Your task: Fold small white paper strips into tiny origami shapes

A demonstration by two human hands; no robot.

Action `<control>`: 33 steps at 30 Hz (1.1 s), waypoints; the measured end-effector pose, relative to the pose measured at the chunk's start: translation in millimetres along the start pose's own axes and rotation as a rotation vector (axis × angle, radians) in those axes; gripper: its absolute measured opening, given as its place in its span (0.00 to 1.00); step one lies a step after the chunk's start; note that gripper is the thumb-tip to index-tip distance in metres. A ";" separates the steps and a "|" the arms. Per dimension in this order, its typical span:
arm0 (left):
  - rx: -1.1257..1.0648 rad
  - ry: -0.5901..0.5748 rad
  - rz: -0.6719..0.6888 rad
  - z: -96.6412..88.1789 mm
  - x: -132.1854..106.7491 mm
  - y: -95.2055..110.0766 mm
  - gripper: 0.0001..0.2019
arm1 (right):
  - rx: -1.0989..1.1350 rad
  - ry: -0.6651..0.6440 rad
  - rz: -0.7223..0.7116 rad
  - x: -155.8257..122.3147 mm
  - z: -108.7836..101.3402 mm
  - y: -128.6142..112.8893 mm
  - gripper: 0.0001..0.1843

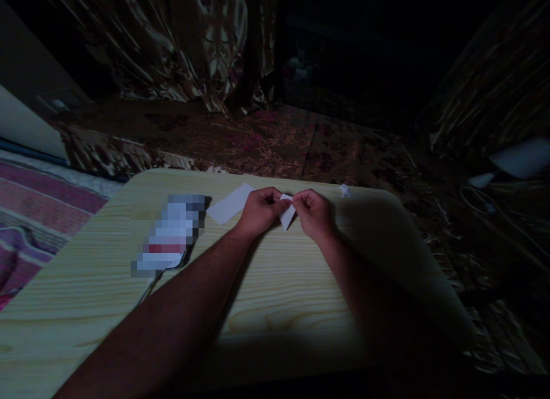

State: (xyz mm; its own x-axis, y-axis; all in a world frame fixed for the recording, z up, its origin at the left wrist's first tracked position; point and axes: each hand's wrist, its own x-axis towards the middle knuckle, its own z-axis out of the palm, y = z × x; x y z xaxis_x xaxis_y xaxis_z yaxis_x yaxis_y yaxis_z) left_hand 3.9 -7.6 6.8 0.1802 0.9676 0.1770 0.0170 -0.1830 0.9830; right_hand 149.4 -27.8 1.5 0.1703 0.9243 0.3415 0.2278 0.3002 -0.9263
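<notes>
Both my hands meet over the far middle of a light wooden table [275,284]. My left hand [258,211] and my right hand [313,213] each pinch a small folded piece of white paper [287,214], held between them just above the tabletop. A flat strip of white paper [230,204] lies on the table just left of my left hand. A tiny folded white paper shape [344,190] sits near the table's far edge, right of my right hand.
A blurred-out rectangular object [172,236] lies on the table's left part. Patterned dark carpet [279,141] and shiny curtains [180,44] lie beyond. A striped cloth [34,216] is at the left; cables and white objects [494,187] are on the right floor.
</notes>
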 end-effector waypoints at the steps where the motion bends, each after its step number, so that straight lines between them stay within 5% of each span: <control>1: 0.004 -0.002 0.000 -0.2 0.2 -0.6 0.13 | -0.001 -0.002 -0.001 -0.3 0.2 -0.5 0.08; 16: 0.103 -0.078 0.007 0.2 0.0 1.1 0.15 | -0.036 -0.007 0.007 -1.3 -2.1 -4.8 0.07; 33: 0.005 -0.011 -0.015 -1.3 2.7 -3.7 0.09 | -0.001 -0.017 0.023 0.0 0.5 0.5 0.07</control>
State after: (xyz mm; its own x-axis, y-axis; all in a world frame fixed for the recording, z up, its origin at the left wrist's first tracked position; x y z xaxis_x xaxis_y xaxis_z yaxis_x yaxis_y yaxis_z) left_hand 3.0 -4.1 3.7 0.1903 0.9684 0.1613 0.0248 -0.1690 0.9853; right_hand 149.0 -27.5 1.0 0.1590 0.9349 0.3173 0.2252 0.2785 -0.9336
